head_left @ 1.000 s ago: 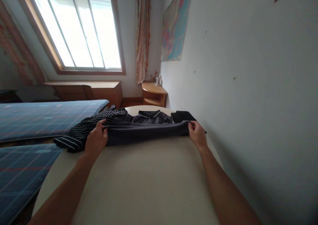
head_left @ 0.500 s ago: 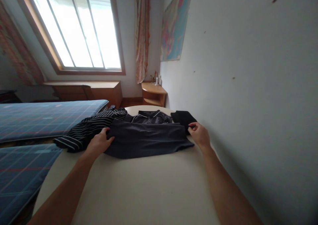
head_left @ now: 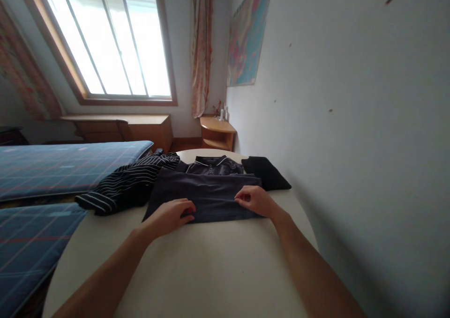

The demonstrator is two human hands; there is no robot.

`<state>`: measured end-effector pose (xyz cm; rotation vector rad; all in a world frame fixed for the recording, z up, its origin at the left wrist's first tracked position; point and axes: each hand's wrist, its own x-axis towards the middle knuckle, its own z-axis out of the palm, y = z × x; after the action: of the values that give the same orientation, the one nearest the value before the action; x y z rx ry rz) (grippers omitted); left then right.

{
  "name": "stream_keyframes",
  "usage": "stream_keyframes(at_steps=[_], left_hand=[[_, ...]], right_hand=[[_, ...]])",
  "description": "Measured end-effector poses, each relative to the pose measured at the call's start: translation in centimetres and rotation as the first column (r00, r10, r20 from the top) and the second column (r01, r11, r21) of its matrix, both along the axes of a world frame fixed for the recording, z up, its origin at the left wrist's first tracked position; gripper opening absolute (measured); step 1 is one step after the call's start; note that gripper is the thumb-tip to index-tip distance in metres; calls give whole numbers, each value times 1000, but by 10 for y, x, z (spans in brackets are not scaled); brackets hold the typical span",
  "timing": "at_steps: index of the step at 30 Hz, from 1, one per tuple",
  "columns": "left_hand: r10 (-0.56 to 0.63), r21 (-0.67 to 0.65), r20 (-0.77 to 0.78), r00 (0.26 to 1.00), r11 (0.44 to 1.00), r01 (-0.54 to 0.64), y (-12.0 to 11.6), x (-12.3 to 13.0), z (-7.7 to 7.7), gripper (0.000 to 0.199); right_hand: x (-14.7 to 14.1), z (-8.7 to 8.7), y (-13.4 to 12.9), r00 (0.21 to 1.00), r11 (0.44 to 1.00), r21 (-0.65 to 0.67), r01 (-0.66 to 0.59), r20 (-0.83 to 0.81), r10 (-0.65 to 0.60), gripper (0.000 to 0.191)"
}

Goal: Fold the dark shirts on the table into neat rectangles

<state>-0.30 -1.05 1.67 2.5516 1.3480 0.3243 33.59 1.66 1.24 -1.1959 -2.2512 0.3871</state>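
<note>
Dark grey folded shirt [head_left: 214,197] on the round table [head_left: 211,271], under a left hand [head_left: 172,213] with thumb and fingers apart and a right hand [head_left: 255,200] with fingertips bunched, pinching or not impossible to tell, between a striped shirt [head_left: 131,180] and black cloth [head_left: 269,172] near the wall [head_left: 337,159].

No words, brands or numbers are showing clearly enough to be read. At the upper centre of the frame, a coloured map [head_left: 249,41] is hanging on the wall [head_left: 337,65], with any print too blurred to make out. Near the middle, the collar [head_left: 211,159] of the dark shirt [head_left: 214,194] is lying too small and dark for any label to be read.
</note>
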Motion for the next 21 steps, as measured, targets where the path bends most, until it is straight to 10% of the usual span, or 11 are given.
stream_keyframes(at_steps=[12, 21], left_hand=[[-128, -284, 24, 992, 950, 129, -9, 10, 2, 19], [-202, 215, 47, 978, 958, 188, 7, 19, -39, 54]], right_hand=[[-9, 1, -8, 991, 968, -242, -65, 102, 92, 28], [-23, -20, 2, 978, 985, 140, -102, 196, 74, 51]])
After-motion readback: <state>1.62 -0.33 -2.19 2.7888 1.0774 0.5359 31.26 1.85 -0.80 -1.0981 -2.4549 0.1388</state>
